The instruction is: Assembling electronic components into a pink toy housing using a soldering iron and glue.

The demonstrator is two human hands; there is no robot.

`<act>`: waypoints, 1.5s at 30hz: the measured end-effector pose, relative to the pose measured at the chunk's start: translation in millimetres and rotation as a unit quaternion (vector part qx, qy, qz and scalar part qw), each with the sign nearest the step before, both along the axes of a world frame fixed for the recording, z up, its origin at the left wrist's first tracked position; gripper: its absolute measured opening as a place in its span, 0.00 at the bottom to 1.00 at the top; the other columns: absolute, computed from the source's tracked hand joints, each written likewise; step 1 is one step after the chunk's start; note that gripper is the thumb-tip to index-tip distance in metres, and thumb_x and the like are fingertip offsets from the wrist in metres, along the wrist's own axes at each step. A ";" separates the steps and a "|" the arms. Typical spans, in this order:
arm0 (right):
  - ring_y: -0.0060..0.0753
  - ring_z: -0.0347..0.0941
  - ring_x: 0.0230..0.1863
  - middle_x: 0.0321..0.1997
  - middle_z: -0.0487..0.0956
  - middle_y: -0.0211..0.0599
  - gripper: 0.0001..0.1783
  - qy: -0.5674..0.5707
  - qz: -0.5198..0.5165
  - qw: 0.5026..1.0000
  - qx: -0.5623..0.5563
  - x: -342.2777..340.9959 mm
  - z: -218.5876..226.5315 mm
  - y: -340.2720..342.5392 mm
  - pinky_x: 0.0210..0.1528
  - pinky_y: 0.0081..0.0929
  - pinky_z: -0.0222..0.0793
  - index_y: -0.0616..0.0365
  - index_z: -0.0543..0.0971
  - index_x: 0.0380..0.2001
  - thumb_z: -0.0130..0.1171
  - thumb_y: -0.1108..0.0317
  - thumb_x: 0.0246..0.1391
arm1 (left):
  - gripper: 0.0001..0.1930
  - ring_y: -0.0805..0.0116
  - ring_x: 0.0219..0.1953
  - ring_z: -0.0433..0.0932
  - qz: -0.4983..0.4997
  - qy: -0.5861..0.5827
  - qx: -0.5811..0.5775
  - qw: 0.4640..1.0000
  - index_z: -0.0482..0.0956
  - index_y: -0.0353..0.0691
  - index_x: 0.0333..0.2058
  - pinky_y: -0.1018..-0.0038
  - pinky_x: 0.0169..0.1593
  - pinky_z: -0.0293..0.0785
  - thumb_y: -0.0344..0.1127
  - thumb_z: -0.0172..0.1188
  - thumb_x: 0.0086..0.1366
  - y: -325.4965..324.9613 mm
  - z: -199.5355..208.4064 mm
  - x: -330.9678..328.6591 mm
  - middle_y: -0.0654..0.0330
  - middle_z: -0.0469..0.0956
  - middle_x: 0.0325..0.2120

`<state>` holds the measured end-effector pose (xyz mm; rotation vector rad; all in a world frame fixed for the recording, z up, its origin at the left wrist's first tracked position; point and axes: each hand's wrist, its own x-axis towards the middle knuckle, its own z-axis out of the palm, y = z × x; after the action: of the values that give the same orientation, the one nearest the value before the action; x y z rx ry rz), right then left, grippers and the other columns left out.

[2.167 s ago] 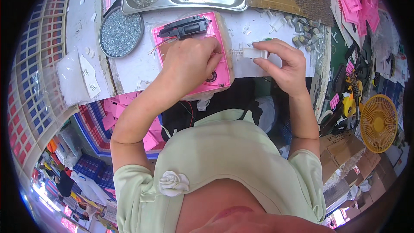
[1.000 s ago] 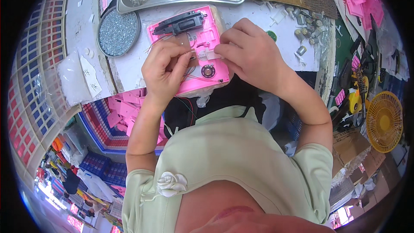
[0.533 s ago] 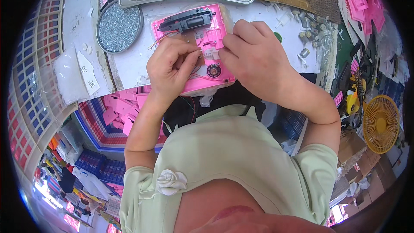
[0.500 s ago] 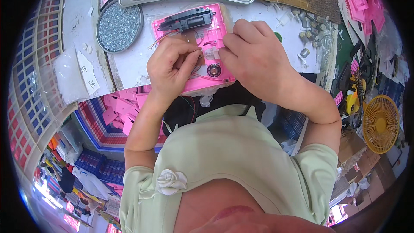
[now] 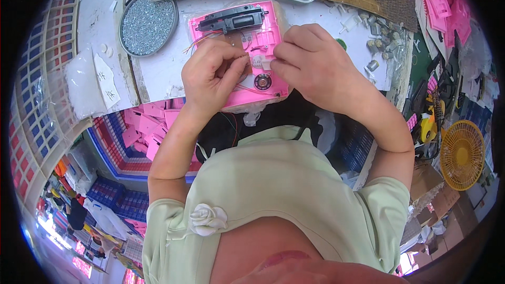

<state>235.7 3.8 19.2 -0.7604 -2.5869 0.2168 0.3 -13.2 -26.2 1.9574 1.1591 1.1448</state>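
Tabletop [image 5: 158, 79], pink casing [image 5: 261, 39] between hands [image 5: 208, 76] [image 5: 318, 71]

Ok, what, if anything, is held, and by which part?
The right hand appears to pinch the translucent plastic piece by its right end; whether the left hand holds anything cannot be told.

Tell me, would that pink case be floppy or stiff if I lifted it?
The pink case is probably stiff, since its edges look straight and moulded. It may feel heavier at its far end, because a bulky black part sits there. The thin wires sticking out leftward would likely flop about.
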 end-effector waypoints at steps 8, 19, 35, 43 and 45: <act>0.43 0.74 0.43 0.41 0.80 0.33 0.17 0.075 -0.008 0.993 -0.096 10.3 -19.4 4.5 0.44 0.36 0.74 0.55 0.83 0.38 0.69 0.73 0.39 | 0.07 0.67 0.29 0.77 0.015 0.003 -0.041 0.999 0.83 0.35 0.33 0.75 0.30 0.71 0.23 0.71 0.57 -3.5 2.7 0.6 0.58 0.79 0.30; 0.42 0.73 0.41 0.41 0.80 0.34 0.18 0.106 -0.074 0.985 -0.111 4.7 -31.9 -14.0 0.41 0.37 0.72 0.55 0.83 0.39 0.73 0.73 0.41 | 0.07 0.69 0.25 0.74 0.005 0.006 -0.020 1.000 0.83 0.36 0.33 0.75 0.28 0.68 0.23 0.71 0.57 -2.1 0.8 0.9 0.59 0.78 0.28; 0.39 0.71 0.41 0.37 0.76 0.32 0.13 -0.004 -0.018 0.997 -0.074 1.9 -4.2 2.8 0.41 0.34 0.69 0.59 0.82 0.35 0.62 0.71 0.42 | 0.11 0.61 0.29 0.77 -0.022 0.096 -0.070 0.993 0.79 0.37 0.34 0.70 0.31 0.74 0.26 0.72 0.52 -4.7 11.6 3.2 0.57 0.77 0.31; 0.39 0.71 0.41 0.38 0.78 0.33 0.13 0.063 -0.021 0.994 -0.082 8.2 -19.6 0.6 0.40 0.34 0.69 0.60 0.82 0.35 0.63 0.70 0.42 | 0.20 0.58 0.30 0.75 0.002 0.176 0.001 0.984 0.72 0.38 0.39 0.64 0.31 0.73 0.26 0.70 0.47 -6.2 6.0 15.6 0.56 0.72 0.34; 0.39 0.71 0.41 0.37 0.78 0.34 0.13 0.057 -0.017 0.995 -0.081 8.0 -20.4 0.6 0.40 0.34 0.69 0.60 0.83 0.35 0.62 0.70 0.42 | 0.21 0.57 0.30 0.75 0.011 0.165 -0.016 0.986 0.71 0.38 0.39 0.64 0.31 0.73 0.26 0.69 0.46 -7.4 6.9 16.8 0.55 0.72 0.33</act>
<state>243.7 4.4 -1.2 -0.8233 -2.4693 0.4516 17.0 -20.6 -19.3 2.1698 1.3596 0.8239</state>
